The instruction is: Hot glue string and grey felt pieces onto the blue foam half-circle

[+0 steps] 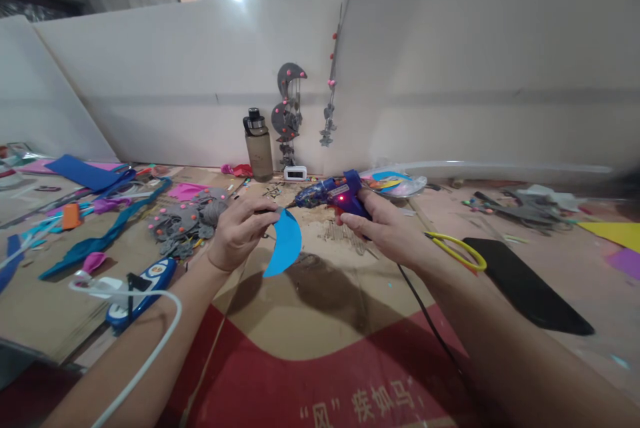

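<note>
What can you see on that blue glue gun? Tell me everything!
The glue gun is dark blue and looks plastic, with a patterned barrel, a pale label and a glowing red light. The right hand grips its handle. Its nozzle tilts slightly down by the top of the blue crescent; I can't tell if they touch.

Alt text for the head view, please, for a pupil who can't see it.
The right hand holds a blue glue gun, its nozzle near the upper end of a blue crescent in the left hand. A bottle stands behind.
</note>
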Demonstrator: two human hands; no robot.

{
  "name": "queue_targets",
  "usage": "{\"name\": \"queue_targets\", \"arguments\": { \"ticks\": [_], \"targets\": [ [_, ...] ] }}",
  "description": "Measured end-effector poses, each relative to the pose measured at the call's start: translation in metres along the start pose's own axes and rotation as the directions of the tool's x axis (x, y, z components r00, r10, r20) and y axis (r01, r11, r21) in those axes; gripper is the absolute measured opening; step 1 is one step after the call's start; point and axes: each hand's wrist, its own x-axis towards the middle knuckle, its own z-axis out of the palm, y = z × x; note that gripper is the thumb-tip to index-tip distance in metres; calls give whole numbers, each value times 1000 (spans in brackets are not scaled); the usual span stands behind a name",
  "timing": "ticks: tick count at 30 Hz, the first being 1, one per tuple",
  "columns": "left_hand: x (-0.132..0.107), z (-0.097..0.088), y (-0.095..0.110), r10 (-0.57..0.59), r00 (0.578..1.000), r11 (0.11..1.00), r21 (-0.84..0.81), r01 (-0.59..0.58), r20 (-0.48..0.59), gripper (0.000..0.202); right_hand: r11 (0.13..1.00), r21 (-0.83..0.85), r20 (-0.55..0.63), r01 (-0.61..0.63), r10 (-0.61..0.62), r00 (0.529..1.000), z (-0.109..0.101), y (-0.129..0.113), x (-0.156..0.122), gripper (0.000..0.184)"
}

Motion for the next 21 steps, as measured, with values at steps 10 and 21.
{"name": "queue_targets", "arguments": {
  "ticks": [10, 21],
  "targets": [
    [-1, 0, -2, -19, 1000, 1000, 5, 19, 0, 27, 998, 63, 31, -22, 20, 999, 1, -2, -1, 31],
    [4, 0, -2, -46, 994, 998, -50, 41, -99, 25, 758, 618, 160, -210, 141, 977, -3, 14, 3, 27]
  ]
}}
